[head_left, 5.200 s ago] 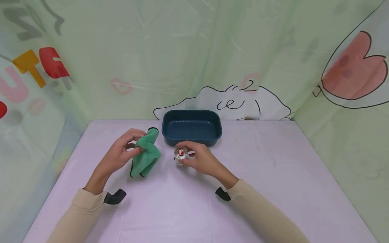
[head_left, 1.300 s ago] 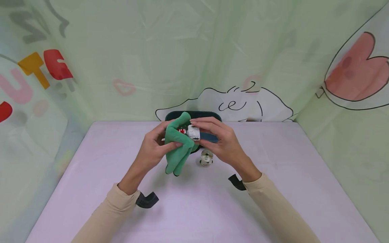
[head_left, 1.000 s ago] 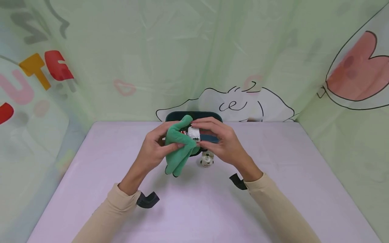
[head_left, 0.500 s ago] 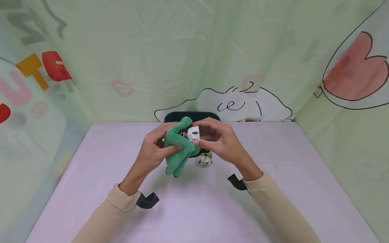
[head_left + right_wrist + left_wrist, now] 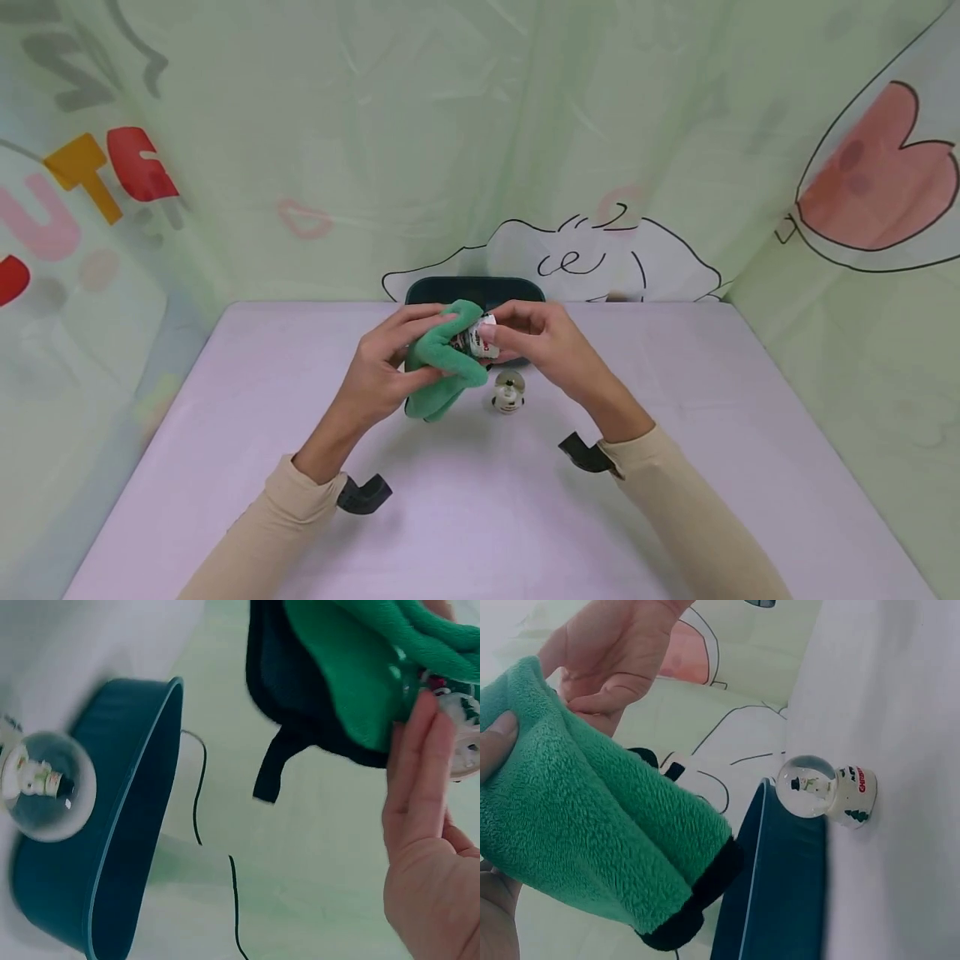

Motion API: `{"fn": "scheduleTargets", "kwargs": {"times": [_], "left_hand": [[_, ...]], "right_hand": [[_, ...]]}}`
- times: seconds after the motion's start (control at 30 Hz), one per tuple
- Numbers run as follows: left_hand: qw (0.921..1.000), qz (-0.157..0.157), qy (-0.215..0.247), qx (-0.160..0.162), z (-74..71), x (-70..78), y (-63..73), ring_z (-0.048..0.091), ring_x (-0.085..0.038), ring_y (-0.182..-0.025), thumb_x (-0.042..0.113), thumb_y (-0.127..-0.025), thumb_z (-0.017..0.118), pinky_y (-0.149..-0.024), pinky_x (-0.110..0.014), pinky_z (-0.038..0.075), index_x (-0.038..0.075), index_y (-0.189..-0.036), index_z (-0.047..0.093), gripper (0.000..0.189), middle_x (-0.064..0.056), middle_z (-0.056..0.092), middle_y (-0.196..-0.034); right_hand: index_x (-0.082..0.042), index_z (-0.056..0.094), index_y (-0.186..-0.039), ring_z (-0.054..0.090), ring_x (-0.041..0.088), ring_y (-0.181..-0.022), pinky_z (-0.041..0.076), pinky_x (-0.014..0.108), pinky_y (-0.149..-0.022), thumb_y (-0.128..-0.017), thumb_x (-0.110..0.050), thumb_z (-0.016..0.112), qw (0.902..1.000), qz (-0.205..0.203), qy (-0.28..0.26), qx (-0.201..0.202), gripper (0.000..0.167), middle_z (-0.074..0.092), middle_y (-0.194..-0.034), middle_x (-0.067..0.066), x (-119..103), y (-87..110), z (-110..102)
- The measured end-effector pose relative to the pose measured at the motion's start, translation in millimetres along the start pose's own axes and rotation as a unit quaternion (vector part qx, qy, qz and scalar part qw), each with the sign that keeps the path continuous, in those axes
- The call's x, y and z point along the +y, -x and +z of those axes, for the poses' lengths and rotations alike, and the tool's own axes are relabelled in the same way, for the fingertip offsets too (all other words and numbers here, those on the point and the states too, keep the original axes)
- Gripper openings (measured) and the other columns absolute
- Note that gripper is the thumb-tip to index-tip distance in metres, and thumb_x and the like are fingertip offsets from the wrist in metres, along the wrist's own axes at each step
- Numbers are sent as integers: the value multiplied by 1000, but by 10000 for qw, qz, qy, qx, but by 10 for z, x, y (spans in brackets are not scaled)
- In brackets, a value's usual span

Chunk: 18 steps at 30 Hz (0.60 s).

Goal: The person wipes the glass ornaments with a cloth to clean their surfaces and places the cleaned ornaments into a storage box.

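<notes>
My left hand (image 5: 386, 350) grips a green plush cloth (image 5: 442, 358) with dark edging, folded round the globe end of a small snow globe (image 5: 486, 343). The snow globe lies on its side in the air, its white printed base sticking out of the cloth to the right. My right hand (image 5: 543, 337) pinches that base between thumb and fingers. Most of the glass is hidden by the cloth; a bit of red and white shows inside. In the right wrist view, my right fingers (image 5: 424, 761) lie along the base.
A second snow globe (image 5: 509, 393) with a snowman inside stands upright on the lilac-covered table (image 5: 480, 508), below my right hand. Close behind it is a dark blue rectangular basin (image 5: 450, 289), partly hidden by the hands. A printed curtain (image 5: 420, 150) hangs behind the table.
Earlier the cloth hung from my left hand, apart from the snow globe in my right; now they meet. Lately the base has turned and my right fingers have shifted on it.
</notes>
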<state>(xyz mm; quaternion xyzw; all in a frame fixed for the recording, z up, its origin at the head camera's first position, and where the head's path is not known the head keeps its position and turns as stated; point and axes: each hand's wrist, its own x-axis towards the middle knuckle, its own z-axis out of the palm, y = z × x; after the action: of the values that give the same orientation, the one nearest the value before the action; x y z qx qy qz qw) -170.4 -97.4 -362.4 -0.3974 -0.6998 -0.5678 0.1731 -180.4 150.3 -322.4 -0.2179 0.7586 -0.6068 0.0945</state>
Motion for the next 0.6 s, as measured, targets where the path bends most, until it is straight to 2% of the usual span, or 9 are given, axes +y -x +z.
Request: {"fn": "scheduleTargets", "kwargs": {"times": [0.1,0.23,0.4,0.6], "left_hand": [[10000,82,-33,20,-7,-4,-3,58,-25,-124,-13,-77,81,-92,-32,58,1,-133,64,60,-17,58,-136],[9995,108,261,121,-14,-17,-4,59,-25,-123,-17,-76,80,-85,-35,61,-2,-131,64,59,-19,59,-134],[9982,-10,546,264,-30,-21,-20,62,-24,-119,-19,-75,79,-80,-38,62,-4,-128,64,57,-19,61,-132],[9962,-309,727,377,-43,16,-29,63,-25,-115,-16,-78,78,-83,-39,61,-4,-129,64,55,-16,63,-130]], "right_hand": [[-4,69,-118,71,24,-93,60,37,-87,-95,-20,73,9997,114,-194,-100,29,70,-109,13,-18,3,-10],[-6,67,-128,72,24,-94,60,34,-85,-94,-16,75,9997,-71,-124,-182,36,72,-112,14,-33,19,-5],[-3,66,-129,72,26,-98,61,33,-82,-93,-7,75,9969,-759,-40,-177,38,69,-116,12,-16,17,46],[-4,67,-127,69,29,-105,59,36,-90,-89,1,76,9849,-1723,125,-130,39,64,-119,8,47,-14,78]]}}
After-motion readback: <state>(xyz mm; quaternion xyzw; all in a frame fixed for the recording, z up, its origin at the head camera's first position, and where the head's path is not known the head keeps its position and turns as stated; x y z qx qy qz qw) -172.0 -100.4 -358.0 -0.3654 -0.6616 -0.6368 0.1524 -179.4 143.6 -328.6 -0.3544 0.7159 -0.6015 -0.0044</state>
